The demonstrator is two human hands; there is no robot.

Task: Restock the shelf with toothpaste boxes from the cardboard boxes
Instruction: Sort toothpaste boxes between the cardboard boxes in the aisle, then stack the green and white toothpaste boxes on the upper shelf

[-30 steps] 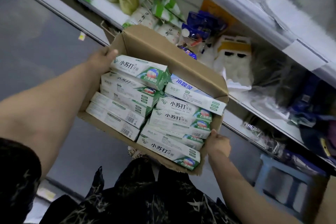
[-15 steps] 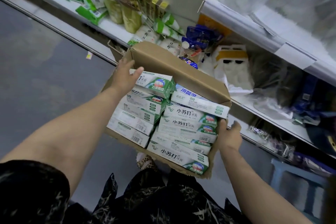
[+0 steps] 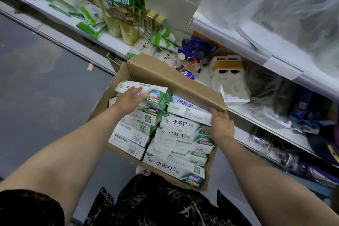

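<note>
- Shop aisle: grey floor (image 3: 45,97) to the left, shelf (image 3: 242,115) to the right, crowded with goods, green bags (image 3: 117,2) hanging further along.
- In front of the shelf, an open cardboard box (image 3: 165,73), nearly full of toothpaste boxes (image 3: 176,139) in two stacked rows.
- Flat on the top toothpaste box (image 3: 157,95), the left hand (image 3: 130,98), fingers straight, not closed round it.
- Against the carton's right side, the right hand (image 3: 221,126); grip impossible to tell.
- No toothpaste visible on the shelf; restocking seemingly barely begun, almost the whole load left to place.
</note>
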